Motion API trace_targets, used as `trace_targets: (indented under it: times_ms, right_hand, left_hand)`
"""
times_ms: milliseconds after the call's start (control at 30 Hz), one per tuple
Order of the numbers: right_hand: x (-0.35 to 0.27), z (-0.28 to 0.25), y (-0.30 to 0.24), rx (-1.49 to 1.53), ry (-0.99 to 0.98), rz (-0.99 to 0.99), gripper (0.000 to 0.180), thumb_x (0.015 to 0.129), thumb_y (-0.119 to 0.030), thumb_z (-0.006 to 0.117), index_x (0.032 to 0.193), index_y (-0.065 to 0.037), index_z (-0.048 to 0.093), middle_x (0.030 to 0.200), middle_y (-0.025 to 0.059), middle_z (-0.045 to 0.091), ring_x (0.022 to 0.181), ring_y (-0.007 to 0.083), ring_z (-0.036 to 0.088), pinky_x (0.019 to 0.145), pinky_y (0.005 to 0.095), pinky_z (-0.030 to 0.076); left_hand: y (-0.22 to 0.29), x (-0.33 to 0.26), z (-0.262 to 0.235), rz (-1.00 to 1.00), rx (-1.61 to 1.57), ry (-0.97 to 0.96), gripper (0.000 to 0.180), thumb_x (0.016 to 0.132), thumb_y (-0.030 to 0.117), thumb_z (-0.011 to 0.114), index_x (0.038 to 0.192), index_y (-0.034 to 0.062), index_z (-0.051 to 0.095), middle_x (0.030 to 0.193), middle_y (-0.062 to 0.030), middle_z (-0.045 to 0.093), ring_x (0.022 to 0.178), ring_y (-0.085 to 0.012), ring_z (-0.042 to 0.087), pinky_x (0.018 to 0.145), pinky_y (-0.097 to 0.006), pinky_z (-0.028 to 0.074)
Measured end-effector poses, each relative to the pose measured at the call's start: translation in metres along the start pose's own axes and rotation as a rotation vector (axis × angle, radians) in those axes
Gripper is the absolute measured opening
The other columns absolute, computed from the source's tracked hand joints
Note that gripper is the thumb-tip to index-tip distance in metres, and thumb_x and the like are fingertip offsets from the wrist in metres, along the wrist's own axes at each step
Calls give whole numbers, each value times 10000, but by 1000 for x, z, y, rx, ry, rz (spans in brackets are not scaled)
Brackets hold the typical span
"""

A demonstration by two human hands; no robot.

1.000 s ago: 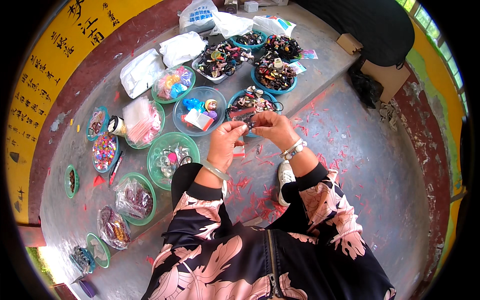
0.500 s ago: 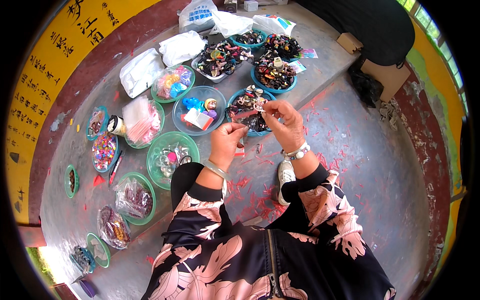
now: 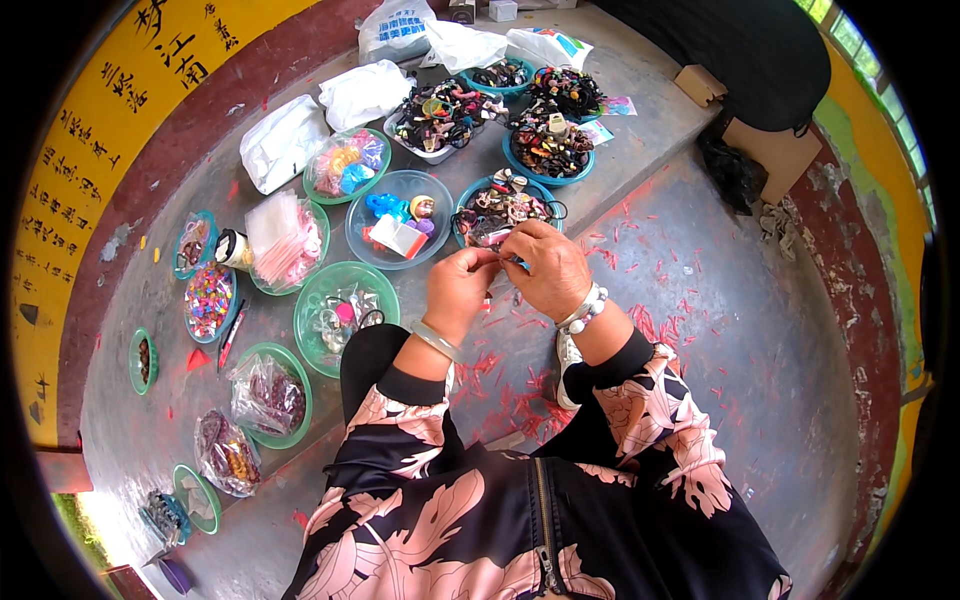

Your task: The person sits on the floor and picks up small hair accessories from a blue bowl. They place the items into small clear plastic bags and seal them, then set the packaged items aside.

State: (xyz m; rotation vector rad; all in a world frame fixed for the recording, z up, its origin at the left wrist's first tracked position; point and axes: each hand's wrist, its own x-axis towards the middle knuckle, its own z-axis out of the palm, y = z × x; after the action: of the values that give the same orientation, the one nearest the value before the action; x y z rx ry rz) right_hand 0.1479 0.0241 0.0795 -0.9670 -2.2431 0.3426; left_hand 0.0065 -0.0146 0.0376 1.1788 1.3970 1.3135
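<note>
My left hand (image 3: 458,294) is closed in a pinch, its fingertips meeting those of my right hand (image 3: 556,272) in front of my knees. The right hand's fingers are bent and pressed together too. Whatever lies between the fingertips is too small and covered to name. Just beyond them is a blue bowl (image 3: 458,226) heaped with dark and pink hair ties (image 3: 505,205). To its left sits a see-through bluish bowl (image 3: 372,256) with blue, purple and white-and-red items. Nearer my left wrist is a green bowl (image 3: 305,350) holding small packets and a pink round piece.
More bowls of hair ties (image 3: 550,150) stand farther back. At left are a bowl of colourful beads (image 3: 208,300), a green bowl of bagged dark items (image 3: 302,425) and a pen (image 3: 232,338). Red scraps (image 3: 645,322) litter the floor around my shoe (image 3: 569,372). White bags (image 3: 285,145) lie behind.
My right hand has come down and left to meet my left hand, which has shifted slightly right. The small pinkish thing earlier at my right fingertips is now mostly covered.
</note>
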Motion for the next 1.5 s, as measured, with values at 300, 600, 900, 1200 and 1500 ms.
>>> trace_targets:
  times_ms: [300,600,900,1200,1500]
  right_hand:
    - [-3,3,-4,32,-68,128,120,732,-121,545,839,-93,592,751,90,618,662,291,599,570,384,480]
    - [-9,13,18,52,-146,100,81,704,-128,549,746,-93,608,698,106,601,636,309,585,549,395,466]
    - [-7,8,13,48,-212,158,171,696,-174,581,844,-134,655,688,129,608,638,322,591,576,395,477]
    - [-10,13,22,88,-329,186,168,728,-227,553,826,-161,673,713,135,613,676,323,597,604,401,484]
    - [-8,9,22,113,-407,133,170,752,-236,534,784,-120,654,716,139,610,665,321,596,594,398,482]
  left_hand:
    - [-7,-1,-1,-160,-164,-180,183,823,102,563,968,3,616,833,-43,629,702,-96,593,509,-247,520]
    - [-12,-1,0,-220,-112,-279,192,855,117,521,967,-8,616,856,-48,616,743,-115,600,557,-265,537]
    - [-31,6,-4,-117,-126,-343,195,841,70,549,1010,-21,584,882,-18,614,787,-67,558,668,-208,464]
    - [-24,2,-4,-207,-230,-415,240,821,14,541,1058,-21,554,894,-26,603,797,-80,563,685,-219,471]
    - [-14,-2,3,-241,-328,-341,294,827,-12,508,1120,1,528,930,-35,590,815,-98,570,718,-250,498]
